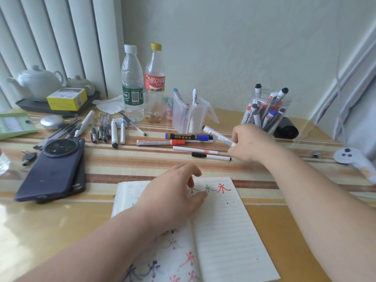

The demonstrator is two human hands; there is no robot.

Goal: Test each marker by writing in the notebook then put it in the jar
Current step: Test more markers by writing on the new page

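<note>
Right hand (248,143), far right over the counter (61,220), is pinching a slim white marker (218,136) with grey print in its grip, tilted, near the clear jar (268,102) of markers. Left hand (173,192) is resting loosely curled, grip empty, on the open notebook (223,231).

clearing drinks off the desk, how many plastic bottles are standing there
2: a white-capped water bottle and a yellow-capped cola bottle, side by side at the back. A clear thing at the left edge is too cropped to tell.
</note>
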